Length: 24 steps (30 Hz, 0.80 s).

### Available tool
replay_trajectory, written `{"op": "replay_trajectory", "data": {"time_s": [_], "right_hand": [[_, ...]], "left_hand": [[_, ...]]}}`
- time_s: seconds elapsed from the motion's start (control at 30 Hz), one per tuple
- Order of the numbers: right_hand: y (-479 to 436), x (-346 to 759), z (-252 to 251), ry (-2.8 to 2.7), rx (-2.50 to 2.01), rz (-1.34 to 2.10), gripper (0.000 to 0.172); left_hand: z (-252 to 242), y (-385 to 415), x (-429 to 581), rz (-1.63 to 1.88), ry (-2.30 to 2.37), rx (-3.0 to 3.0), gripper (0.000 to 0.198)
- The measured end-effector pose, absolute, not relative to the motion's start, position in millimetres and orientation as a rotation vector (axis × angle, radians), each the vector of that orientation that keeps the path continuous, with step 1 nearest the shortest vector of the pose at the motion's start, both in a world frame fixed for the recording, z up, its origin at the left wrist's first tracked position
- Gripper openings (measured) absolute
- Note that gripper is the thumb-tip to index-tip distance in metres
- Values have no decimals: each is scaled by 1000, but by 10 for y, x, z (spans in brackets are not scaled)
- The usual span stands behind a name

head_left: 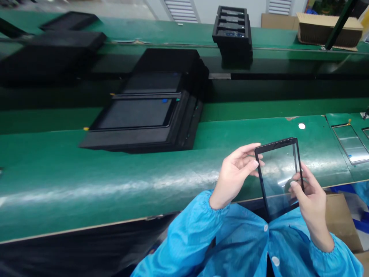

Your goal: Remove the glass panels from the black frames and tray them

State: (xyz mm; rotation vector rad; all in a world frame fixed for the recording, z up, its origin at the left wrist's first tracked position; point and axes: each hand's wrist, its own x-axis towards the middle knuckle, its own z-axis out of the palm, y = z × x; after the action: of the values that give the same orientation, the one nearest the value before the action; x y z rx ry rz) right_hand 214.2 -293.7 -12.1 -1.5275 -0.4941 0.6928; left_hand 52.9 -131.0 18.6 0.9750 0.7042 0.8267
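Note:
Between my hands, in front of my blue smock, is a see-through glass panel (278, 175) with a black frame, tilted up above the green bench edge. My left hand (238, 167) pinches its upper left edge between thumb and fingers. Lower on the opposite side, my right hand (309, 196) grips the right edge, its thumb on the face and its fingers showing through the glass. To the left, a dark screen panel (134, 112) with a blue tab lies on a stack of black foam trays (129, 137).
Another thin panel (351, 142) lies on the bench (173, 173) at far right. A black slotted box (233, 38) and a cardboard box (328, 32) stand at the back. More black trays (54, 54) lie at far left. A dark channel runs lengthwise beyond the near bench.

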Motion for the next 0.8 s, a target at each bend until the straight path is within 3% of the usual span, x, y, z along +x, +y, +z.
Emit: {"op": "replay_trajectory", "data": {"time_s": [0.33, 0.8], "right_hand": [[-2962, 2157, -82, -499, -1561, 713, 64], [-2988, 2129, -131, -486, -1557, 685, 60]], "left_hand": [[155, -1292, 532, 847, 703, 967, 49], [146, -1319, 552, 892, 727, 911, 45]]}}
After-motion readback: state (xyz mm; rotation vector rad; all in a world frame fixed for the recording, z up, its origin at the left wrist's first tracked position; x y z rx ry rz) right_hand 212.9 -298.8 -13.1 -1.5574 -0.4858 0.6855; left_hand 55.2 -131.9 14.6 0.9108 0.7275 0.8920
